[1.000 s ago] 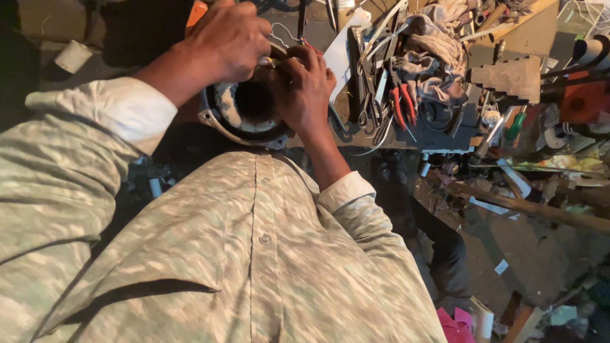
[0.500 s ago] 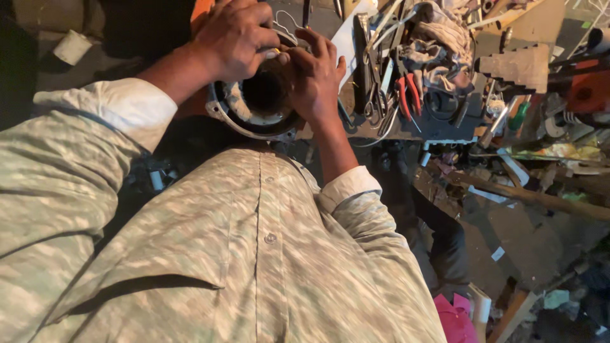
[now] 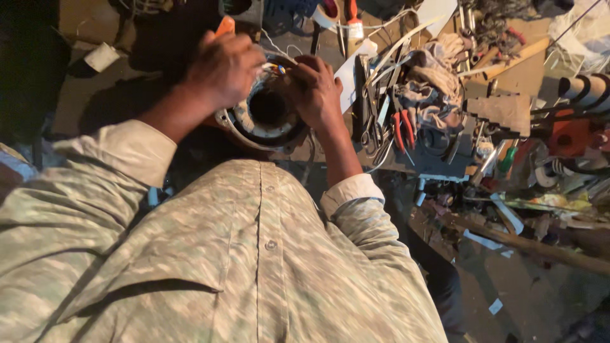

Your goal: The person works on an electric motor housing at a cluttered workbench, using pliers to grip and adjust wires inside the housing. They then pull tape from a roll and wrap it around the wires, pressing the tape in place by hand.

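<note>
Two hands work over a round motor stator point(image 3: 267, 121), a metal ring with wound coils inside and a dark bore in the middle, resting just past the person's chest. The left hand point(image 3: 222, 70) is curled over the stator's far left rim, closed around an orange-handled tool point(image 3: 225, 25). The right hand point(image 3: 318, 89) sits on the right rim, fingers pinched narrow on thin coloured wires point(image 3: 279, 68) at the top edge. I judge the stator heavy and stiff, best held by its outer metal shell; the windings and leads look delicate. Red-handled pliers point(image 3: 401, 130) lie to its right among clutter.
</note>
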Motion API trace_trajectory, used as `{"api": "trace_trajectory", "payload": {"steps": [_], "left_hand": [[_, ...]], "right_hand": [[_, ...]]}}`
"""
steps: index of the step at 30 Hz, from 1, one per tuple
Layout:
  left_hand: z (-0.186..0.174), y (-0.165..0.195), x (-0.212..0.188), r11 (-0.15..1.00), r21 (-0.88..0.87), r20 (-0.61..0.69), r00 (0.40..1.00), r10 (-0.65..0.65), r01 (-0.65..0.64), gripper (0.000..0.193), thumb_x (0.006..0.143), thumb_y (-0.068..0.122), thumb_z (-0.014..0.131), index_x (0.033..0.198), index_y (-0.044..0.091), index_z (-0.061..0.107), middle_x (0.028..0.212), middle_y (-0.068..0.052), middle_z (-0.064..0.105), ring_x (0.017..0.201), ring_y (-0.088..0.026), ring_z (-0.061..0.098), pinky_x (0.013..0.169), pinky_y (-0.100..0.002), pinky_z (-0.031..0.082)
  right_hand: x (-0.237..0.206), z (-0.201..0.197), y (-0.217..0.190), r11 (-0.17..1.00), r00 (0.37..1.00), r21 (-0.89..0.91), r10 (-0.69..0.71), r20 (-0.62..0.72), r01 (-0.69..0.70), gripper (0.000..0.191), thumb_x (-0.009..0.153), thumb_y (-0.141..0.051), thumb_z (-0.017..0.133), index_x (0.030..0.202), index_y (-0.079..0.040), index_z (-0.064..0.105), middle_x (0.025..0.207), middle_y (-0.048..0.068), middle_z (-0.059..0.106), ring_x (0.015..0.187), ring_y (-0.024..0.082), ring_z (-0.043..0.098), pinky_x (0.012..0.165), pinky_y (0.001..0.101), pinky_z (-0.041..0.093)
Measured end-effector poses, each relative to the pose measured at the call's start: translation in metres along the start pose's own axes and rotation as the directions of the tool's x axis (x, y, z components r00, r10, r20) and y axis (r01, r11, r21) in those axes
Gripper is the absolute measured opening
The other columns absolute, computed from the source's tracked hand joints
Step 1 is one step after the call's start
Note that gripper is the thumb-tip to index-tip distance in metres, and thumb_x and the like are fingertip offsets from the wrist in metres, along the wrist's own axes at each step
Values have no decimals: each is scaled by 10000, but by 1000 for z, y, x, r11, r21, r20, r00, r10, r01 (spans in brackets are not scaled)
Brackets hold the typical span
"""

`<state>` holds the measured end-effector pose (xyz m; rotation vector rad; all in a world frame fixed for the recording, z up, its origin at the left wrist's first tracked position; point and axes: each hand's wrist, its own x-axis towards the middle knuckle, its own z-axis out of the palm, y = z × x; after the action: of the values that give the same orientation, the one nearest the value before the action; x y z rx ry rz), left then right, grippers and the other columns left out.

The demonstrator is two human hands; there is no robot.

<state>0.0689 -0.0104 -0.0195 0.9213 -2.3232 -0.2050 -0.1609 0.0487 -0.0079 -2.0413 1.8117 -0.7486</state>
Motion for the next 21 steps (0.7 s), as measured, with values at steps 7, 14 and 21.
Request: {"api": "trace_trajectory", "payload": {"steps": [7,14,21], "left_hand": [[10,5,-7,993,-27,81,990,-116,118,197,929,106,657,1054,166,797,982,-79,694,1001,-311,674,852,-485,490],[6,1,9,991,-35,198,972,-122,131,192,881,155,680,1029,113,794,1001,-160,713,976,-379,674,876,-484,522],[0,5,14,982,-18,236,956,-176,186,235,894,136,655,1093,120,779,1063,-133,716,1016,-364,676,881,-505,515]], "right_hand": [[3,0,6,1000,998,-16,-6,67,7,204,942,-329,712,1093,-195,743,1259,32,658,1211,301,580,947,560,387],[5,1,2,999,998,-29,-13,60,15,263,927,-355,712,1144,-206,723,1249,27,657,1191,305,589,932,574,405],[6,-3,-5,999,997,-40,17,72,-14,302,934,-366,716,1210,-244,713,1253,14,670,1191,300,608,918,635,397]]}}
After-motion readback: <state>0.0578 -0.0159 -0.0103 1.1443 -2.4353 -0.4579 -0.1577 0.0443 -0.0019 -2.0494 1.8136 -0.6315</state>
